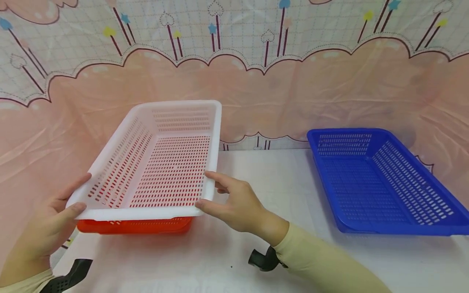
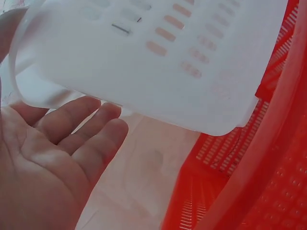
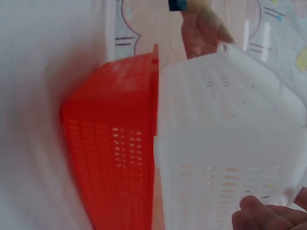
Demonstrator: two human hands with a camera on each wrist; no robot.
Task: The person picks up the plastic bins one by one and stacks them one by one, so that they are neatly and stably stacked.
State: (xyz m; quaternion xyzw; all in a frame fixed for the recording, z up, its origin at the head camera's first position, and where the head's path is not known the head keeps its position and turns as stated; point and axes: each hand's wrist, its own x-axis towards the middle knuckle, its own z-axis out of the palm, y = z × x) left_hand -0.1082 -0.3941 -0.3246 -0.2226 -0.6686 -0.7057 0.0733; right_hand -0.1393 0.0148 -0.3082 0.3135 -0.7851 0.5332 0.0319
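A white slotted plastic basket [image 1: 143,214] is held tilted over a red slotted basket [image 1: 135,227], which it mostly hides in the head view. My left hand [image 1: 47,228] grips the rim at the near left corner, thumb on top. In the left wrist view, several fingers of that hand [image 2: 57,163] extend below the white basket's side wall [image 2: 120,62]. My right hand [image 1: 242,205] pinches the right rim near the front corner. The right wrist view shows the white basket [image 3: 230,143] right beside the red basket [image 3: 112,129]; whether they touch is unclear.
A blue slotted basket [image 1: 399,228] stands on the right of the white-covered table [image 1: 278,179]. Behind the table hangs a pink and white patterned cloth [image 1: 256,93]. Dark devices are strapped at the left wrist [image 1: 69,278] and right wrist [image 1: 267,260].
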